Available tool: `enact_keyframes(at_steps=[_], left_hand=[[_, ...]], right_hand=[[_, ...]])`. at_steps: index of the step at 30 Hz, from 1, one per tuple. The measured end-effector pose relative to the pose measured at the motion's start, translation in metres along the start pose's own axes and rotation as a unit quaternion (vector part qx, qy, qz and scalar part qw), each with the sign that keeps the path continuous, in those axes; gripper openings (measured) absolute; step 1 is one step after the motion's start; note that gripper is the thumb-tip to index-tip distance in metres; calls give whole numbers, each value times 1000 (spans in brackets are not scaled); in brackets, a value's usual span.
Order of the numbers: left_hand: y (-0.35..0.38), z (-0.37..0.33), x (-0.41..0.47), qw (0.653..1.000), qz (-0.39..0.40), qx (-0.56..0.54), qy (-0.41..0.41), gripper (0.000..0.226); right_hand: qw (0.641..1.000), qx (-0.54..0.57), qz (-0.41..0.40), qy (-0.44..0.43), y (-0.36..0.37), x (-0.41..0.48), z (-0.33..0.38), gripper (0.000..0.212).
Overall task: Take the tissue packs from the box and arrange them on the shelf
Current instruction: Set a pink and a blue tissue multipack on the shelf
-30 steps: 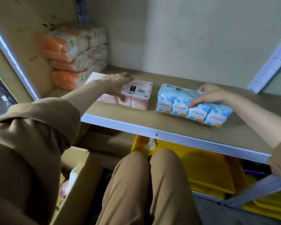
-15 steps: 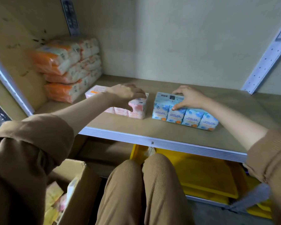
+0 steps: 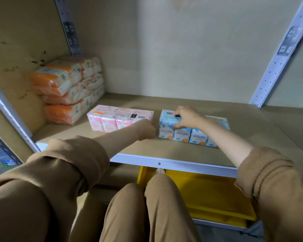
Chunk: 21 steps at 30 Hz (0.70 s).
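Wooden shelf point(image 3: 164, 151) with a white front edge, beige wall behind. Pink tissue pack point(image 3: 120, 117) lies mid-shelf; orange packs point(image 3: 66, 89) are stacked to its left, in the corner. Blue tissue pack point(image 3: 192, 130) sits just right of pink, a small gap between. Left hand point(image 3: 146, 129) loosely curled at pink's front right corner, grip unclear. Right hand point(image 3: 186, 117) clamped on blue's left end.

The place looks like a stockroom or the back of a shop. It has a metal rack with perforated uprights point(image 3: 276, 55) and a board shelf point(image 3: 173, 161), where wrapped tissue packs point(image 3: 66, 89) are stacked; yellow plastic bins point(image 3: 208, 194) sit below.
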<state>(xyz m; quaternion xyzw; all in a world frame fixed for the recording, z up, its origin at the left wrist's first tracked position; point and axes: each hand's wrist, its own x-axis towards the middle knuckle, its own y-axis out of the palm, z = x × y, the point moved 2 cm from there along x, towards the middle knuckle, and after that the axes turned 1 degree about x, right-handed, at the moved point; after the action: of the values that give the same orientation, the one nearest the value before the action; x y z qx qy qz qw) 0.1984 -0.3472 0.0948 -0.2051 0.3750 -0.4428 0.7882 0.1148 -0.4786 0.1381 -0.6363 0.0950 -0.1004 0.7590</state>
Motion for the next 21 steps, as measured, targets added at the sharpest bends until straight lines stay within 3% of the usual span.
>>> enact_keyframes(at_steps=[5, 8, 11, 14, 17, 19, 21], left_hand=[[-28, 4, -8, 978, -28, -180, -99, 34], [-34, 35, -15, 967, -46, -201, -153, 30], [-44, 80, -30, 950, -164, -152, -219, 26], [-44, 119, -53, 849, -313, -294, -306, 26], [-25, 135, -68, 705, -440, -409, -376, 32], [-5, 130, -71, 623, -470, -481, -400, 34], [16, 121, -72, 570, -482, -521, -414, 36]], right_hand=[[1000, 0, -3, -7, 0, 0, 0, 50], [1000, 0, -1, -14, 2, 2, -1, 51], [1000, 1, -10, -12, 4, 4, -4, 50], [1000, 20, -14, -11, 4, 4, -6, 51], [1000, 18, -14, -15, 4, 4, -6, 52], [1000, 18, -9, -18, 4, 3, -5, 57], [999, 27, -13, -25, 4, 3, -4, 56]])
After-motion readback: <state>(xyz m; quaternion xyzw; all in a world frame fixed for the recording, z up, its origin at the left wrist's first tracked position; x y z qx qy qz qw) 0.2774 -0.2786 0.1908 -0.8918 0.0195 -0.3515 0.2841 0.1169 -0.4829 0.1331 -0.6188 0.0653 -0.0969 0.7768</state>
